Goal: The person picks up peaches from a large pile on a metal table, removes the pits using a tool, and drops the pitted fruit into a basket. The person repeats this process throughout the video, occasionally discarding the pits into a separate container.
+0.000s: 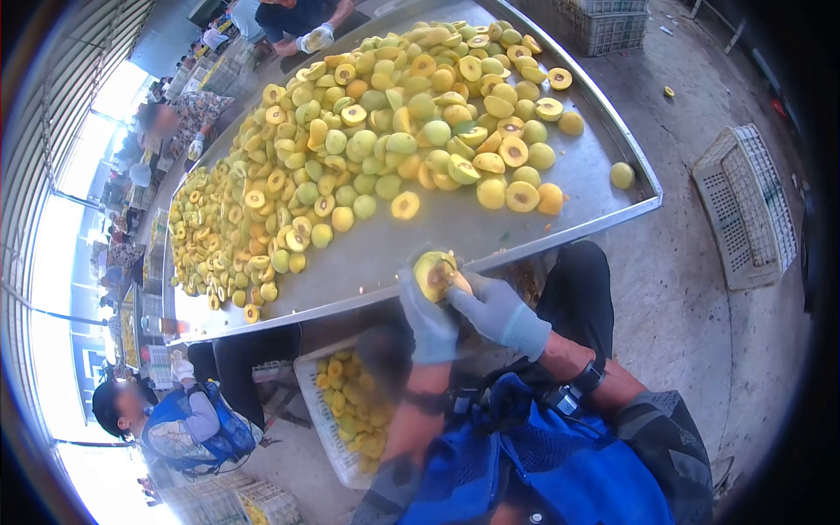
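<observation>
A halved yellow-green stone fruit (430, 271) rests in my left hand (427, 317), which wears a pale glove and curls its fingers around it. The cut face with its brown centre is turned up. My right hand (497, 310), also gloved, is closed, with its fingertips pressed to that cut face. Something small and pale shows at those fingertips; I cannot make out what it is. Both hands are just off the near edge of a metal table (542, 229), which bears a large heap of whole and halved fruit (367, 144).
Below the table stands a white crate (343, 459) of yellow fruit pieces. An overturned-looking pale crate (744, 210) lies on the floor to the right. Stacked crates (612, 31) stand behind. A person in a blue vest (197, 429) sits at left; another gloved hand (317, 38) is across the table.
</observation>
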{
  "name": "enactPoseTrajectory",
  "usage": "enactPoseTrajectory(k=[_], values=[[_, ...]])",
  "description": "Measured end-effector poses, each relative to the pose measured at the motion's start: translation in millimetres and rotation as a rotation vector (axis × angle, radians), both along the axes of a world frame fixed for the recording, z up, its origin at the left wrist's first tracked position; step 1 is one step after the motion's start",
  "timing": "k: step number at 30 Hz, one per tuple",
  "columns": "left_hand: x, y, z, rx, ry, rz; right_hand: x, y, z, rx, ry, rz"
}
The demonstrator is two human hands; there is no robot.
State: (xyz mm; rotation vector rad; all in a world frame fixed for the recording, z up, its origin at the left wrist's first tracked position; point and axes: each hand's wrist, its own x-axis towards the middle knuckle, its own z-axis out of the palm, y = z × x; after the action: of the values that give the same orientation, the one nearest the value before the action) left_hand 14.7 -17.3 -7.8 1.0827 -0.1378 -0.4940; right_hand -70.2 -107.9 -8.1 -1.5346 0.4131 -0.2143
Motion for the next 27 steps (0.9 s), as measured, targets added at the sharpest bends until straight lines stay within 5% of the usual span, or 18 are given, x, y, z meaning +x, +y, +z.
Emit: enactPoseTrajectory(k=[4,10,14,22,25,27], values=[[4,4,-8,0.280,-0.311,-0.035,0,-1,4,0.020,0.024,0.020],[7,-1,5,-0.155,0.306,0.049,-1,2,18,-0.152,-0.006,0.005],[-9,-2,24,0.116,-0.176,0.113,2,4,19,-0.158,0.049,0.043],[-11,-3,29,0.093,-0.180,0.156,-2,12,20,-0.098,0.059,0.000],[-18,-6,40,0.305,-0.431,0.192,-3,14,24,-0.116,0.026,-0.020],[-20,-7,45,0.231,-0.309,0.213,-2,18,26,-0.097,-0.004,-0.043]])
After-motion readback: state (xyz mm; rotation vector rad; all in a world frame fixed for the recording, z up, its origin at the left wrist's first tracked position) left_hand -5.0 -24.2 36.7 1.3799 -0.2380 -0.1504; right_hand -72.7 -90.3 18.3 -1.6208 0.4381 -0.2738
